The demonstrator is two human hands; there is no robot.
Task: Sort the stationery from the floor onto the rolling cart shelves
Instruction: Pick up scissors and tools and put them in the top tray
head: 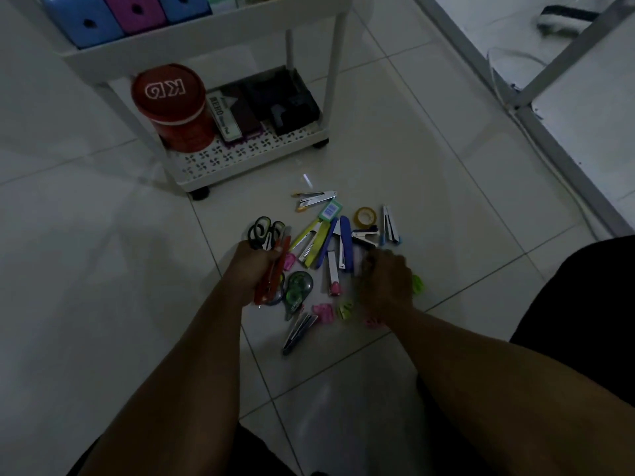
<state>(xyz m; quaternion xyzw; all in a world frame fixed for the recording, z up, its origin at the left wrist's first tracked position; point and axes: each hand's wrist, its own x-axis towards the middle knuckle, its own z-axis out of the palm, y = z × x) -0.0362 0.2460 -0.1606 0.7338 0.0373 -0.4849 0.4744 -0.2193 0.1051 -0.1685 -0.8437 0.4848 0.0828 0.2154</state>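
Note:
A heap of stationery lies on the white tiled floor: staplers such as a blue one (pixel 346 242), black-handled scissors (pixel 263 230), a tape roll (pixel 366 216), a green tape dispenser (pixel 298 286) and small pink and green clips. My left hand (pixel 252 269) is shut on red cutters (pixel 271 276) and scissors at the heap's left edge. My right hand (pixel 386 280) reaches palm down into the heap's right side, fingers curled over small items; what it grips is hidden. The white rolling cart (pixel 240 156) stands just beyond the heap.
The cart's bottom shelf holds a red round tin (pixel 171 104), a dark box (pixel 233 115) and a black hole punch (pixel 292 108). Blue and pink boxes (pixel 113 15) fill the shelf above. A metal frame (pixel 556 142) runs along the right. My dark-clad knee (pixel 584 304) is at the right.

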